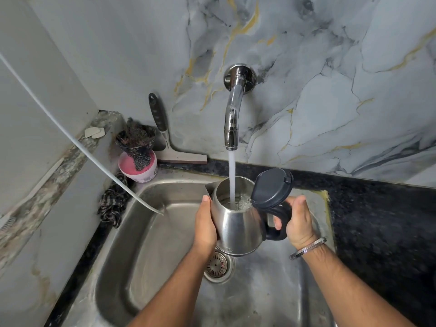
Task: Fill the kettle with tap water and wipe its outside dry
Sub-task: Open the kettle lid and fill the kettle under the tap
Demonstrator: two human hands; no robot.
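Holding the kettle over the sink, mouth under the running tap to catch the stream, lid thrown back right. Gripping its handle with the right hand, fingers curled round; steadying its left side with the left hand, fingers hidden, perhaps cupped.

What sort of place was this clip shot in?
Most likely a home kitchen: a steel sink set in a dark stone counter, a wall tap running into a kettle, and a squeegee leaning on the marble-look wall.
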